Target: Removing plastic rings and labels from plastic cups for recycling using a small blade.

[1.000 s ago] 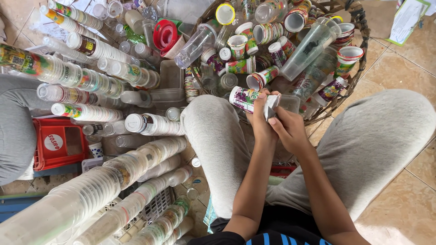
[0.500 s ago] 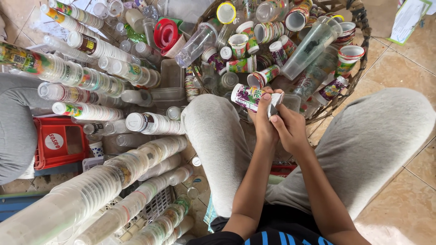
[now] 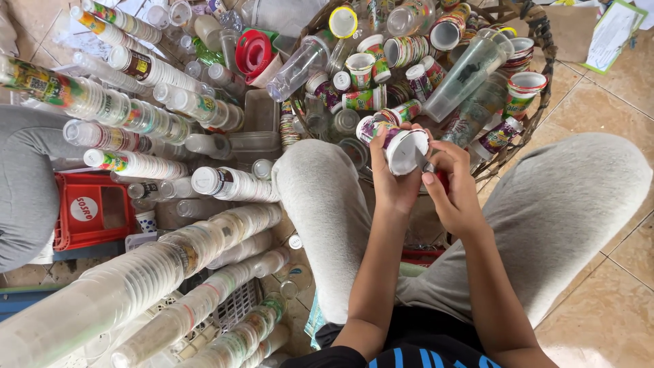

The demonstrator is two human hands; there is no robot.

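Plastic cup [image 3: 398, 142], lying sideways, rim rightward

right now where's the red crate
In the head view the red crate sits on the floor at far left, below the lying cup stacks, beside a grey trouser leg.

Recycling sorting spot: stacked plastic cups [image 3: 136, 272], tiled floor [image 3: 606, 327]

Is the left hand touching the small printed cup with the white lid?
Touching. The head view shows the left hand with its fingers wrapped around the cup, holding it above the basket.
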